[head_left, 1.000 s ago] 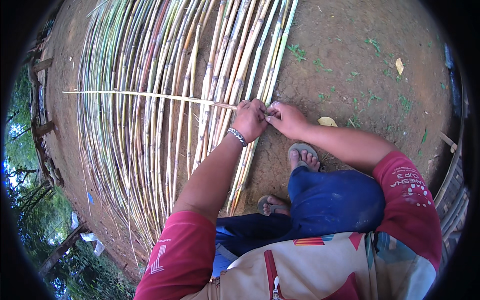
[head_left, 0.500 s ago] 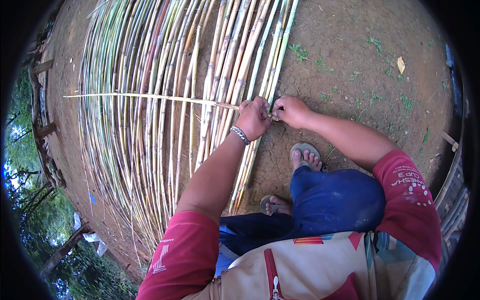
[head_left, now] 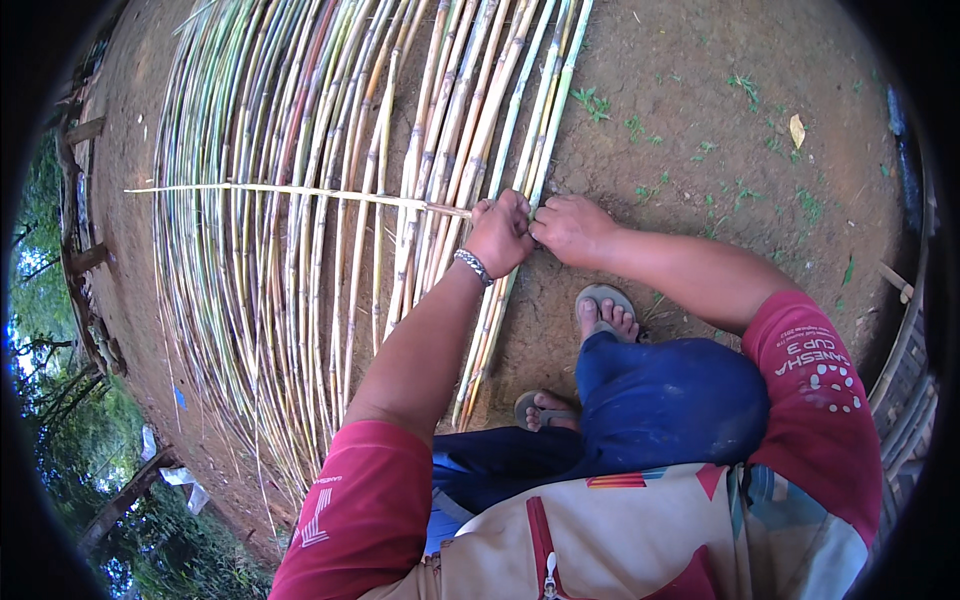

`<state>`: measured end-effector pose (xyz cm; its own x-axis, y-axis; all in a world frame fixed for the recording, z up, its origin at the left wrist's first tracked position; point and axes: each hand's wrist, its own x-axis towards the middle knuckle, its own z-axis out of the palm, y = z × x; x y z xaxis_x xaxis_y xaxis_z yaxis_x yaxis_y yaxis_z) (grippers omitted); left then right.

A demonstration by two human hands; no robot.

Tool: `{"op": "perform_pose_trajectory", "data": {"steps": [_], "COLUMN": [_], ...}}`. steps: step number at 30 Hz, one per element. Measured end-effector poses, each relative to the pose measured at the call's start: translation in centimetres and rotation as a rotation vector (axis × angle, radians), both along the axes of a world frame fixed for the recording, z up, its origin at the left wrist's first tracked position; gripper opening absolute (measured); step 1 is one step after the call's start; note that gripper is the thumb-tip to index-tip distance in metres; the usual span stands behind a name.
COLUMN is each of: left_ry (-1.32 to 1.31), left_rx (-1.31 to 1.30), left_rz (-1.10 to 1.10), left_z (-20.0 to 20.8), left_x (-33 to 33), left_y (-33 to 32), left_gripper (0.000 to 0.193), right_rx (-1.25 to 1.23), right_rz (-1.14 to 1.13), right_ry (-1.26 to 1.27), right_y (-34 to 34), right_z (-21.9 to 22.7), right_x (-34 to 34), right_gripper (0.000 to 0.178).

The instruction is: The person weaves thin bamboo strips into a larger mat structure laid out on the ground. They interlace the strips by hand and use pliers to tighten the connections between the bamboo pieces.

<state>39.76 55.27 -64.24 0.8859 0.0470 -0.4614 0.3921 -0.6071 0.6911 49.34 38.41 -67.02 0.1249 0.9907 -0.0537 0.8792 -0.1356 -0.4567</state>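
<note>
- Across the row of canes point(head_left: 440, 150), a thin pale stick point(head_left: 330, 193) lies crosswise, running from beyond the row's left edge to the left hand near the right edge.
- Left hand point(head_left: 502, 232): fingers curled closed over the right-hand end of the stick, above the rightmost canes; a chain bracelet point(head_left: 472, 268) circles the wrist.
- Right hand point(head_left: 572, 230): just beside the left, fingers bent and bunched toward it; whether they pinch anything cannot be told, the fingertips being hidden.
- Canes: laid side by side on bare soil point(head_left: 690, 130), green toward the left, more yellow and brown toward the right, with narrow gaps between some.
- Right of the canes: small green weeds point(head_left: 592, 103) and a dry yellow leaf point(head_left: 797, 131).
- Below the hands: sandalled feet and blue trousers point(head_left: 680, 395).
</note>
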Motion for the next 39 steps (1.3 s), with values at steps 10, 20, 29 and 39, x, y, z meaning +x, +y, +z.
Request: {"op": "perform_pose_trajectory", "data": {"steps": [10, 20, 29, 39], "left_ry": [-0.294, -0.174, -0.079, -0.087], "left_rx": [0.088, 0.634, 0.629, 0.581], "left_rz": [-0.04, -0.23, -0.333, -0.336], "left_z": [-0.8, -0.8, 0.2, 0.7], "left_x": [-0.9, -3.0, -2.9, -2.0], "left_y": [0.9, 1.5, 2.0, 1.5], "left_gripper": [0.041, 0.056, 0.053, 0.049], "right_rx": [-0.281, -0.602, -0.453, -0.137], "right_rz": [0.067, -0.547, -0.579, 0.325], "right_ry": [-0.102, 0.377, 0.794, 0.008], "right_y": [1.5, 3.4, 1.3, 1.5], "right_z": [1.2, 4.2, 2.0, 0.4], "right_x": [-0.6, -2.1, 1.4, 4.7], "right_gripper": [0.018, 0.03, 0.026, 0.028]}}
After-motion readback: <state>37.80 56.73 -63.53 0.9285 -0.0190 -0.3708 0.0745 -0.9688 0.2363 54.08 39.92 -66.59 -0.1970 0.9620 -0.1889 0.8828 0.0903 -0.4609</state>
